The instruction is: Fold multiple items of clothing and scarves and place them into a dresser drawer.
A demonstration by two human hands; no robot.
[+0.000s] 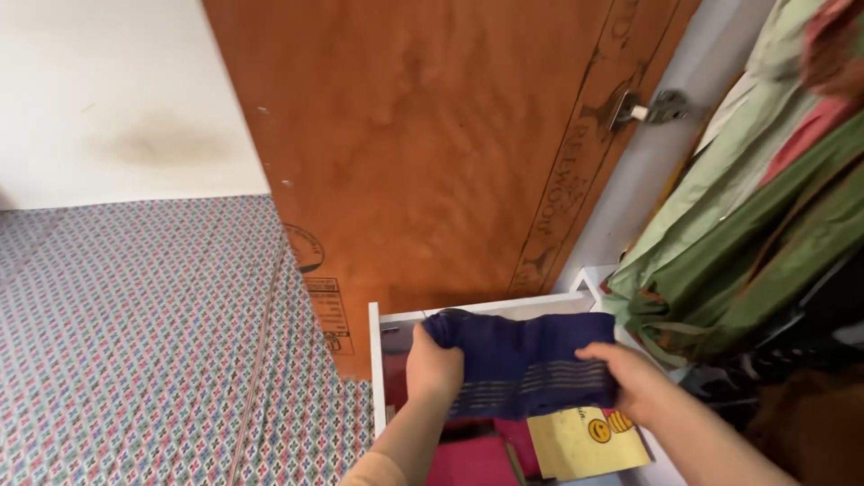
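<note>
At the far left a patterned floor covering (135,333) of small red, blue and green motifs fills the lower part of the view, and it meets a pale wall (99,90) bearing a faint dark smudge. Next to these stands a broad orange-brown plywood door (432,153), swung open, with printed marks along its right edge and low on its left side, and a metal latch (661,106) shows just beyond its upper right edge. Below the door a white drawer (374,360) is pulled out, its thin rim framing red and pink cloth (468,459) in the bottom. Over this drawer the left hand (434,369) is closed around the left end of a dark blue folded garment (526,364), thumb side toward the camera, its fingers wrapped into the fabric. The garment hangs between the two hands just above the drawer's contents, with faint pale stripes running across its lower half. Beneath it, inside the drawer, lies a yellow card (580,441) with a round smiling-face drawing, partly covered by the blue cloth. The right hand (630,378) grips the garment's right end, fingers curled over the top edge. At the far right hang green and pale green clothes (765,216) with a strip of red among them, close beside the right forearm.
</note>
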